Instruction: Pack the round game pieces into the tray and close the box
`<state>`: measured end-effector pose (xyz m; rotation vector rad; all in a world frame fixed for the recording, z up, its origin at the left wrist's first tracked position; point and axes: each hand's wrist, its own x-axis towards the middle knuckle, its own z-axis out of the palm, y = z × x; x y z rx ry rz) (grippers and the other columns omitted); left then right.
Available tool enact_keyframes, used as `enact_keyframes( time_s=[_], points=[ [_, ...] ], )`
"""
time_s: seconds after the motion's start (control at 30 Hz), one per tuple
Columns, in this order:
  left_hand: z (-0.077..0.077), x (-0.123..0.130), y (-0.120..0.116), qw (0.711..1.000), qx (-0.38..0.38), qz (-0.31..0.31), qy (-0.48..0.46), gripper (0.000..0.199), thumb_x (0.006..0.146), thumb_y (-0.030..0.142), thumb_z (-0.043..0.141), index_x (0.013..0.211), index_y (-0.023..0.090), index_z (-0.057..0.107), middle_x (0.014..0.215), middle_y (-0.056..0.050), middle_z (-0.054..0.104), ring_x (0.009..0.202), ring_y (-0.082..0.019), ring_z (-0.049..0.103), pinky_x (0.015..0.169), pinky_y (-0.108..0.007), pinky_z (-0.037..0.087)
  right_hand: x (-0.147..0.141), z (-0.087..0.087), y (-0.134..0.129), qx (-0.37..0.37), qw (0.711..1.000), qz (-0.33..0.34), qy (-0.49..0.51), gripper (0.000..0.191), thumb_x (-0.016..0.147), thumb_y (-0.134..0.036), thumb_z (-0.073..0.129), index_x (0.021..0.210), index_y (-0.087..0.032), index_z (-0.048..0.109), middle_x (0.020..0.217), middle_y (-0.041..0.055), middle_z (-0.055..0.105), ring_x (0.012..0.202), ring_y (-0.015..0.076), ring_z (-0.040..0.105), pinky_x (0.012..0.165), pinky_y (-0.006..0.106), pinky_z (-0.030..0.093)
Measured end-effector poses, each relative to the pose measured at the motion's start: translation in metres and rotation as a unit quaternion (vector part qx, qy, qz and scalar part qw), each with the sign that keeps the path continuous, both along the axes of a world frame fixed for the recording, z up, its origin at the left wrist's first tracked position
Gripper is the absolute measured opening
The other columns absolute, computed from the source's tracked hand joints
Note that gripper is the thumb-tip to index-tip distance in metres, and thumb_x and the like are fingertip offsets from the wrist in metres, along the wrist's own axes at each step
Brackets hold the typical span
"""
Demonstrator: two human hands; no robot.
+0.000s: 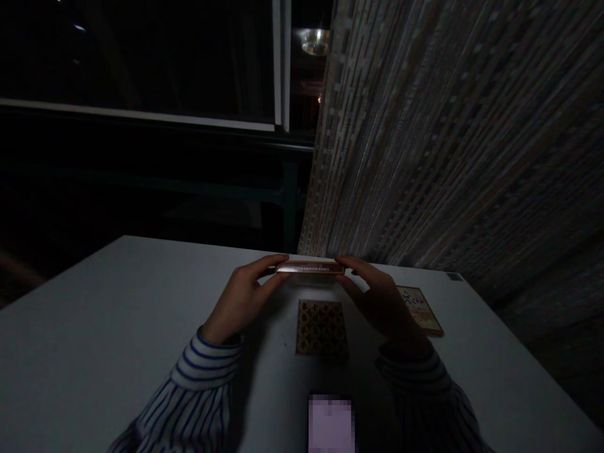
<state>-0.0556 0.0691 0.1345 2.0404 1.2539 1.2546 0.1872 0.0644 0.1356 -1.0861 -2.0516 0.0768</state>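
Note:
A flat, reddish-brown box (310, 268) with a line of pale print along its edge is held level above the far part of the table. My left hand (240, 297) pinches its left end between thumb and fingers. At the right end, my right hand (380, 301) grips it the same way. Below it, between my forearms, lies a square box of round Chinese chess pieces (321, 328), set in rows with dark characters on them. The dim light hides the finer print.
A white table (141, 327) spreads under my arms. Right of my right hand lies a flat printed lid or card (419, 310). A phone (331, 423) with a blurred-out screen lies near me. A string curtain (415, 126) hangs beyond the right side, beside a dark window (141, 56).

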Motion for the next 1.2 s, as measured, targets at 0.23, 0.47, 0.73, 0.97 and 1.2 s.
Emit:
enact_keyframes(
  time_s=[0.23,0.47,0.73,0.97,1.2],
  points=[
    [0.0009,-0.0005,0.001,0.999,-0.019,0.015,-0.023,0.036,0.079,0.04,0.054,0.107,0.018,0.06,0.105,-0.007,0.065,0.097,-0.021,0.06,0.087,-0.034,0.047,0.0001,0.0011,0.0006,-0.027,0.999,-0.028,0.023,0.041,0.084,-0.031,0.05,0.123,-0.019,0.049,0.115,0.0099,0.06,0.102,0.0217,0.056,0.085,0.039,0.047],
    [0.0007,-0.0004,0.0027,0.998,-0.029,0.029,-0.047,0.035,0.08,0.041,0.053,0.105,0.018,0.06,0.102,-0.007,0.066,0.094,-0.02,0.06,0.084,-0.033,0.048,0.0019,-0.0009,0.0007,-0.037,0.998,-0.054,0.022,0.041,0.084,-0.032,0.049,0.122,-0.017,0.049,0.112,0.0102,0.061,0.1,0.0212,0.057,0.084,0.038,0.046],
    [-0.0035,-0.0006,0.005,0.991,-0.076,0.048,-0.102,0.042,0.078,0.044,0.054,0.106,0.013,0.059,0.101,-0.01,0.066,0.087,-0.021,0.063,0.08,-0.036,0.051,0.0039,-0.0024,0.0035,-0.037,0.996,-0.069,0.031,0.039,0.084,-0.033,0.048,0.119,-0.015,0.052,0.105,0.0106,0.064,0.095,0.021,0.059,0.083,0.037,0.047],
    [-0.001,0.0012,0.0041,0.986,-0.102,0.031,-0.132,0.043,0.078,0.045,0.053,0.106,0.012,0.058,0.102,-0.01,0.065,0.089,-0.021,0.063,0.08,-0.036,0.051,0.0039,-0.0007,0.0016,-0.058,0.994,-0.077,0.047,0.038,0.084,-0.033,0.048,0.117,-0.014,0.054,0.102,0.0106,0.065,0.091,0.0205,0.061,0.077,0.035,0.05],
    [-0.0052,-0.0003,0.0059,0.986,-0.109,0.024,-0.126,0.042,0.08,0.043,0.051,0.108,0.012,0.057,0.104,-0.01,0.064,0.09,-0.021,0.062,0.08,-0.036,0.051,0.0037,-0.001,0.0017,-0.059,0.996,-0.065,0.033,0.033,0.084,-0.031,0.048,0.111,-0.016,0.058,0.101,0.0087,0.067,0.087,0.0191,0.062,0.075,0.034,0.05]
  ],
)
